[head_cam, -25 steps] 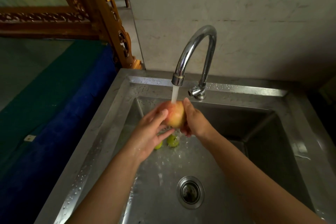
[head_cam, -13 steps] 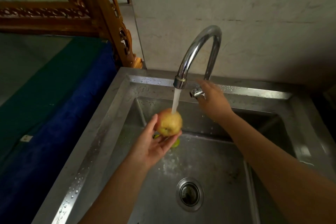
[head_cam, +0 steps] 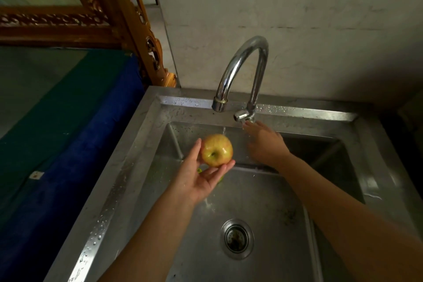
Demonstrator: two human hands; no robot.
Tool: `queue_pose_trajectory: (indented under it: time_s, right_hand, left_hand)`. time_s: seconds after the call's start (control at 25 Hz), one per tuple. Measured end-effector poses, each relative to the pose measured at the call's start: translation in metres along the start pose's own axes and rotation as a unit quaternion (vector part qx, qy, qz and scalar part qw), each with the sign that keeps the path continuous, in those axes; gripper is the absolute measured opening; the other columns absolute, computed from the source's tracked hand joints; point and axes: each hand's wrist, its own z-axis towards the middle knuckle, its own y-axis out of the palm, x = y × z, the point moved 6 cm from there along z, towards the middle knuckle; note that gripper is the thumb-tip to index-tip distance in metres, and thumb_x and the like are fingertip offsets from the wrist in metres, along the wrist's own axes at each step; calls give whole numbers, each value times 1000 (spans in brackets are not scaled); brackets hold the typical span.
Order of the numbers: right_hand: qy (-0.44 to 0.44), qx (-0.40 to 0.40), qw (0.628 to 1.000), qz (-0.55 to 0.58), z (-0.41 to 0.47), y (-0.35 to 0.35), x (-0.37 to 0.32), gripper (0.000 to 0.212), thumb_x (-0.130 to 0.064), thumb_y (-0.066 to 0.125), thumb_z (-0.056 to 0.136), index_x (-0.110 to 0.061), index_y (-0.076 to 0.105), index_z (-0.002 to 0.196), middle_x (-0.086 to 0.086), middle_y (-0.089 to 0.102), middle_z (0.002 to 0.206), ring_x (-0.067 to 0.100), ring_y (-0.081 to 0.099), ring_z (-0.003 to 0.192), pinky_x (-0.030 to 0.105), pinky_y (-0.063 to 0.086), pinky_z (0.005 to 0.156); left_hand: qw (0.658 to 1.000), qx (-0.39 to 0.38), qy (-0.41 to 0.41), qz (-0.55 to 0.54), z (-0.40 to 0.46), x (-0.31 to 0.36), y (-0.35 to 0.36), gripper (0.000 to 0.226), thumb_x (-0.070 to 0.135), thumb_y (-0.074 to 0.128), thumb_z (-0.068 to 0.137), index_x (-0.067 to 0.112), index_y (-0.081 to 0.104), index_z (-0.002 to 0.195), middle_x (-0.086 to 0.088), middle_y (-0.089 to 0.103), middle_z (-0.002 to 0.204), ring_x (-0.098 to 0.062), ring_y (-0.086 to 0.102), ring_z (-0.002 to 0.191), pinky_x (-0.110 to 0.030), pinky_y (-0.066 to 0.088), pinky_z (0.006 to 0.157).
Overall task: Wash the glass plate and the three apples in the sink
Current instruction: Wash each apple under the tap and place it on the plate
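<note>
Stainless steel sink (head_cam: 146, 149), wet and beaded with droplets along its rim, is set against a pale wall; a round drain (head_cam: 237, 238) is seen in the basin floor. Chrome gooseneck faucet (head_cam: 242, 68) is mounted on the rear ledge, and only a thin trickle of water is visible below its spout. Yellow-red apple (head_cam: 217, 150), wet, stem end facing the camera, is cradled over the basin in the left hand (head_cam: 201, 178), palm up, fingers loosely curled beneath it and thumb laid along its left side. Right hand (head_cam: 265, 144) is extended to the faucet handle (head_cam: 240, 115), fingers mostly spread, fingertips touching or just below the handle; nothing is gripped in it. Green fruit (head_cam: 199, 170) is partly glimpsed under the left hand, low in the basin. The glass plate cannot be made out.
</note>
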Motion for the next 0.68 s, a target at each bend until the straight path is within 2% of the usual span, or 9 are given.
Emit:
queue_pose_trajectory:
  time_s: [0.04,0.12,0.16,0.24,0.32,0.4,0.48,0.56,0.68]
  right_hand:
    - [9,-15,992,121,-6,-8,-5,44,-11,48,90,-10,44,134,10,43,145,22,39,132,31,31,106]
    - [7,-46,930,365,-29,-19,-18,43,-9,55,88,-8,49,130,10,51,137,17,49,124,28,39,103]
    - [-1,-56,900,432,-44,-24,-25,46,-8,59,85,-9,49,131,9,54,134,16,52,120,27,43,101]
    - [-23,-72,877,475,-70,-31,-34,55,-2,65,79,-9,49,130,9,58,127,19,59,114,29,49,97]
    - [-24,-58,879,473,-86,-40,-35,57,2,69,74,-9,52,127,11,60,124,21,61,111,31,50,96]
    - [-7,-11,871,492,-100,-56,-30,53,5,69,72,-8,55,122,16,62,120,21,62,107,32,51,95]
    - [9,21,853,521,-121,-72,-21,49,4,69,72,-9,58,117,18,64,116,20,63,101,34,52,93]
    - [16,35,845,534,-146,-86,-13,46,-3,70,72,-8,59,117,16,66,115,23,65,103,38,53,91]
    - [54,99,813,571,-199,-115,8,51,-7,70,72,-6,56,121,20,65,114,30,64,104,42,54,89]
  left_hand:
    - [1000,5,3,15,-3,-1,2,60,50,61,76,11,55,122,-26,55,103,-35,71,63,-28,58,46]
    - [999,11,11,47,-8,-1,5,63,50,64,74,10,53,122,-23,55,107,-36,71,65,-27,57,43]
    - [998,12,16,64,-12,-2,8,65,49,65,73,9,53,122,-23,55,109,-36,71,67,-27,56,43]
    - [995,12,24,98,-22,-5,14,67,48,67,70,6,52,120,-22,58,107,-36,72,68,-26,55,42]
    - [990,-3,27,139,-33,-12,21,66,50,65,69,4,53,115,-21,64,99,-33,72,67,-26,55,43]
    - [977,-16,31,209,-46,-20,31,56,55,52,80,6,57,107,-16,70,89,-29,73,69,-28,57,48]
    - [959,-21,62,277,-62,-24,45,47,47,44,88,7,57,108,-11,68,90,-23,71,74,-30,58,52]
    - [939,-56,123,316,-82,-31,64,31,31,48,91,15,54,116,-8,65,96,-20,70,76,-29,58,54]
    - [903,-125,179,369,-116,-65,106,16,24,52,89,33,57,102,0,65,103,-16,72,75,-29,58,58]
